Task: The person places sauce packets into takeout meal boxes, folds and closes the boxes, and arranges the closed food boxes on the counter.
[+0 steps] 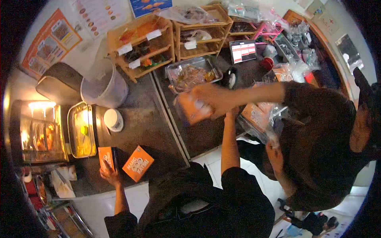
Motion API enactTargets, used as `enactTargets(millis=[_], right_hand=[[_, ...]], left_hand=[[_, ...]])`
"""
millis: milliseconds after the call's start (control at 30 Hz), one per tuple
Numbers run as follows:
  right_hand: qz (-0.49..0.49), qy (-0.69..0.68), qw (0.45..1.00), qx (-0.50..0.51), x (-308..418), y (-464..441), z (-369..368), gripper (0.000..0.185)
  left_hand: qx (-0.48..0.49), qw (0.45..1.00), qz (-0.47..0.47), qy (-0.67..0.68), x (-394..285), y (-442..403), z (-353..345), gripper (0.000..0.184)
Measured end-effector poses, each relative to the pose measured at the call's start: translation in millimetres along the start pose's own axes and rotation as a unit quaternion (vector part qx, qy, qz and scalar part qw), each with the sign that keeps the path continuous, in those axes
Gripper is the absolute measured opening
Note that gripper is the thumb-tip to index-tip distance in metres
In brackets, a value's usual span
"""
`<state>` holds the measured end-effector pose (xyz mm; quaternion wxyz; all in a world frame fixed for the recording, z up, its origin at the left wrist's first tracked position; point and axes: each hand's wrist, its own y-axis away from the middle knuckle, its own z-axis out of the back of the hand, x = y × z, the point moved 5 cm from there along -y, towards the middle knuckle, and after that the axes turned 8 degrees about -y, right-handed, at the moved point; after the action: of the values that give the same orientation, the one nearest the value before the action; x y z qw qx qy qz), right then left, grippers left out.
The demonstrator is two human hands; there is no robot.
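Note:
My left hand [109, 173] grips the near end of a small orange box [106, 156] on the dark counter, a finger laid along its side. Beside it lies another orange box [138, 164], printed "MANG OO KATSU". My right hand [231, 112] reaches forward at the middle, its fingers mostly hidden behind a co-worker's forearm, so what it holds cannot be made out. Just left of it, the co-worker's blurred hand [212, 99] is on an orange box [193, 108] in the air. The co-worker's other hand [274, 144] touches a clear plastic bag [260, 129] with orange boxes inside.
A clear tray [216, 75] of food pieces sits behind the raised box. Wicker racks [172, 43] and a tablet [243, 51] line the back. To the left are a lit food warmer [41, 133], a yellow-lit tray [81, 148], a bucket [104, 89] and a white-lidded tub [114, 120].

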<state>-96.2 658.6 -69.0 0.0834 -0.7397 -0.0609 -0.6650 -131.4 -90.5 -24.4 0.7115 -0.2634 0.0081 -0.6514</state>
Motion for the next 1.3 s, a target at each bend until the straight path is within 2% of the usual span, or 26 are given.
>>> enactTargets(millis=[67, 167, 200, 233, 333, 400, 467, 533, 600, 633, 700, 733, 800, 833, 867, 933, 1000, 1033, 1067, 1100, 1133, 1167, 1200, 1233, 1267, 1300], right_hand=[[-0.024, -0.046, 0.999, -0.016, -6, -14, 5, 0.02], [-0.077, -0.169, 0.983, -0.001, -23, -55, 23, 0.019], [-0.166, -0.156, 0.973, 0.03, 3, -50, 24, 0.02], [-0.108, -0.152, 0.975, 0.123, -48, -82, 32, 0.02], [-0.199, -0.068, 0.965, 0.158, -32, -82, 36, 0.03], [-0.231, -0.026, 0.955, 0.181, -29, -75, 46, 0.037], [-0.262, 0.001, 0.949, 0.175, -17, -49, 62, 0.044], [-0.265, 0.009, 0.95, 0.165, 3, 2, 72, 0.051], [-0.232, 0.021, 0.957, 0.172, 62, 93, 60, 0.045], [-0.213, 0.027, 0.961, 0.174, 88, 138, 49, 0.043], [-0.248, -0.052, 0.931, 0.262, 132, 253, 14, 0.033], [-0.222, -0.112, 0.898, 0.362, 164, 324, -20, 0.03], [-0.285, -0.13, 0.818, 0.483, 164, 437, -61, 0.03], [-0.302, -0.041, 0.784, 0.54, 167, 492, -82, 0.03], [-0.281, -0.026, 0.732, 0.62, 182, 547, -103, 0.031], [-0.312, -0.039, 0.699, 0.643, 132, 618, -121, 0.032], [-0.396, 0.022, 0.711, 0.581, 99, 646, -127, 0.036], [-0.365, 0.071, 0.729, 0.575, 90, 652, -129, 0.036], [-0.267, 0.136, 0.731, 0.613, 71, 651, -132, 0.04], [-0.257, 0.26, 0.711, 0.601, 48, 656, -137, 0.043], [-0.256, 0.278, 0.723, 0.578, 37, 653, -129, 0.047], [-0.256, 0.296, 0.734, 0.555, 27, 650, -120, 0.05], [-0.27, 0.203, 0.774, 0.536, 32, 654, -119, 0.053], [-0.319, 0.178, 0.774, 0.517, 33, 655, -114, 0.051], [-0.353, 0.23, 0.756, 0.502, 18, 648, -104, 0.046], [-0.309, 0.224, 0.78, 0.496, 18, 644, -101, 0.041]], left_hand=[[0.019, 1.0, -0.01, 0.007, -6, -6, 11, 0.08], [-0.039, 0.998, -0.037, 0.042, -7, -7, 8, 0.08], [-0.038, 0.998, -0.039, 0.035, 0, -4, -6, 0.079], [-0.04, 0.995, -0.046, 0.074, -1, -7, 6, 0.079], [-0.052, 0.98, -0.054, 0.184, 0, -16, 35, 0.083], [0.026, 0.982, -0.024, 0.187, 2, -20, 62, 0.082], [-0.012, 0.973, -0.083, 0.216, 10, -23, 30, 0.079], [0.017, 0.964, -0.074, 0.254, 21, -25, 57, 0.078], [-0.034, 0.958, -0.109, 0.263, 28, -22, 54, 0.079], [0.011, 0.953, -0.11, 0.281, 32, -24, 53, 0.08], [0.054, 0.947, -0.131, 0.289, 45, -29, 54, 0.081], [0.06, 0.943, -0.14, 0.297, 53, -31, 52, 0.079], [0.065, 0.933, -0.158, 0.316, 67, -34, 50, 0.073], [0.053, 0.932, -0.16, 0.322, 72, -32, 43, 0.072], [0.054, 0.925, -0.171, 0.336, 79, -33, 41, 0.073], [0.054, 0.913, -0.182, 0.362, 91, -36, 44, 0.075], [0.069, 0.905, -0.214, 0.361, 93, -31, 26, 0.076], [0.054, 0.907, -0.226, 0.352, 94, -28, 19, 0.075], [0.037, 0.909, -0.237, 0.342, 96, -25, 17, 0.074], [0.057, 0.904, -0.236, 0.352, 106, -31, 16, 0.071], [0.083, 0.894, -0.241, 0.37, 101, -30, 21, 0.068], [0.026, 0.886, -0.214, 0.411, 104, -33, 22, 0.07], [0.054, 0.873, -0.214, 0.436, 107, -36, 21, 0.069], [0.08, 0.859, -0.214, 0.459, 111, -38, 21, 0.068], [0.107, 0.843, -0.215, 0.481, 117, -41, 24, 0.067], [0.109, 0.84, -0.225, 0.482, 122, -47, 30, 0.067]])
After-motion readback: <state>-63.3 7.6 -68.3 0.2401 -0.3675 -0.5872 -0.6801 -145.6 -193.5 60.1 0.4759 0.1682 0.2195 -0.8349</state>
